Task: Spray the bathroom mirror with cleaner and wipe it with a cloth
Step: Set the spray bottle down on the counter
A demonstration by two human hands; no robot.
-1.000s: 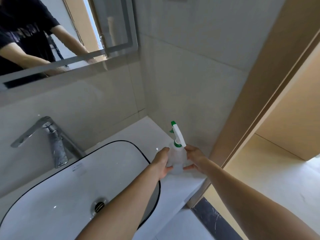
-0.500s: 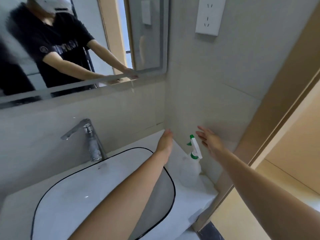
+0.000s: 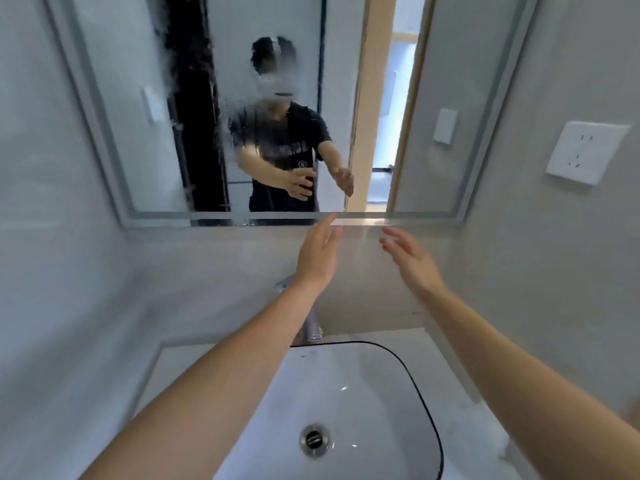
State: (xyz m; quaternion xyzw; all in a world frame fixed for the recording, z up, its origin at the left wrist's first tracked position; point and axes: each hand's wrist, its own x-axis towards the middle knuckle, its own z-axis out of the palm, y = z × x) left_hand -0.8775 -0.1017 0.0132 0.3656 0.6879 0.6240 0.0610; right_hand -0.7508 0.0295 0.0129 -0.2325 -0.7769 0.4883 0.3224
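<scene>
Both your hands hang empty, fingers spread: left hand (image 3: 317, 252) nearer the mirror (image 3: 242, 109), right hand (image 3: 412, 259) beside it. Misted glass lies straight ahead, above; no cloth visible.

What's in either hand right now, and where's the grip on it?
Nothing is held. The left hand and the right hand both have straight, spread fingers, raised toward the lower edge of the mirror. No bottle or cloth is in view.
</scene>
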